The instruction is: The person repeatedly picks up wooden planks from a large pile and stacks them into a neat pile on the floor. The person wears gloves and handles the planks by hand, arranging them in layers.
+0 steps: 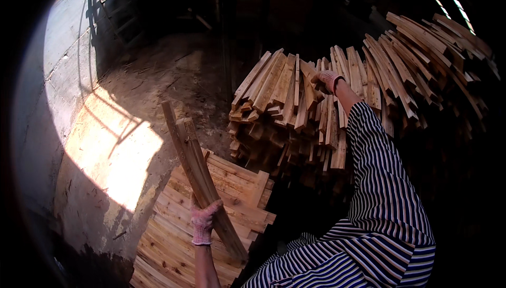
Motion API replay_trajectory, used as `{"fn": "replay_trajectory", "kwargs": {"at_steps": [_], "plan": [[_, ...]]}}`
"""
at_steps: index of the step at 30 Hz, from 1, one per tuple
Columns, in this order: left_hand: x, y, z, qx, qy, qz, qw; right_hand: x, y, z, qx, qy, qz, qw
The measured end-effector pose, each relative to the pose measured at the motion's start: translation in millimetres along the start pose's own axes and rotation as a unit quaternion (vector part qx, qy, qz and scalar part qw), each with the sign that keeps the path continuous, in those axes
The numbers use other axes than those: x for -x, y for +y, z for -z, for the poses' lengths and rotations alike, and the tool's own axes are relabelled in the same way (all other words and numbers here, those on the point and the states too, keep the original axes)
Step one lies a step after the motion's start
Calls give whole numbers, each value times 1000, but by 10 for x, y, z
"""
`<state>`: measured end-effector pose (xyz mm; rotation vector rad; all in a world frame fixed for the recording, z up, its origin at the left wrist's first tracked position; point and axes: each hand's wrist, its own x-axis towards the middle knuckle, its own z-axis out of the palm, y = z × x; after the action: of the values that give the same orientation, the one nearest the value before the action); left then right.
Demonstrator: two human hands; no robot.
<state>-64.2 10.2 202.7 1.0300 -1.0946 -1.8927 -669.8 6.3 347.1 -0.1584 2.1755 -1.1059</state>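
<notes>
My left hand [204, 219], in a pink knit glove, is closed around a few long wooden strips [197, 174]. They tilt up and away from me above a layer of boards laid side by side [174, 225]. Reaching far to the right, my right hand [328, 81] wears a similar glove and is at the top of a big heap of loose wooden strips [284, 85]. Its fingers are curled around the end of a strip [310, 72] there. The striped sleeve [379, 172] covers most of my right arm.
More strips fan out in a second heap [411, 51] at the far right. A pale wall [68, 51] runs along the left, with a ladder [113, 3] by it. Sunlight falls on the dirt floor [116, 145]. The back and lower right are in deep shadow.
</notes>
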Motion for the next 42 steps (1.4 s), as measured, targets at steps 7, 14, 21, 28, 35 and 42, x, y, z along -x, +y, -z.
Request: {"fn": "replay_trajectory", "kwargs": {"at_steps": [7, 14, 21, 28, 35, 42], "plan": [[-527, -380, 98, 165, -95, 72, 979, 1146, 1134, 792, -272, 43, 81, 958], [-783, -604, 112, 256, -169, 95, 947, 2330, 2125, -440, -620, -310, 0, 721], [-506, -565, -110, 332, -194, 172, 907, 2600, 2374, -721, -476, -269, 69, 835], [-573, -1140, 733, 350, -129, -18, 928, 4154, 3478, -1288, -17, -302, 260, 917], [259, -997, 1245, 400, -132, -171, 891, 4354, 3319, -1757, 371, -354, 290, 808], [1155, -769, 2171, 233, -22, -306, 923, 4848, 2434, -3317, 135, -517, 334, 776]]}}
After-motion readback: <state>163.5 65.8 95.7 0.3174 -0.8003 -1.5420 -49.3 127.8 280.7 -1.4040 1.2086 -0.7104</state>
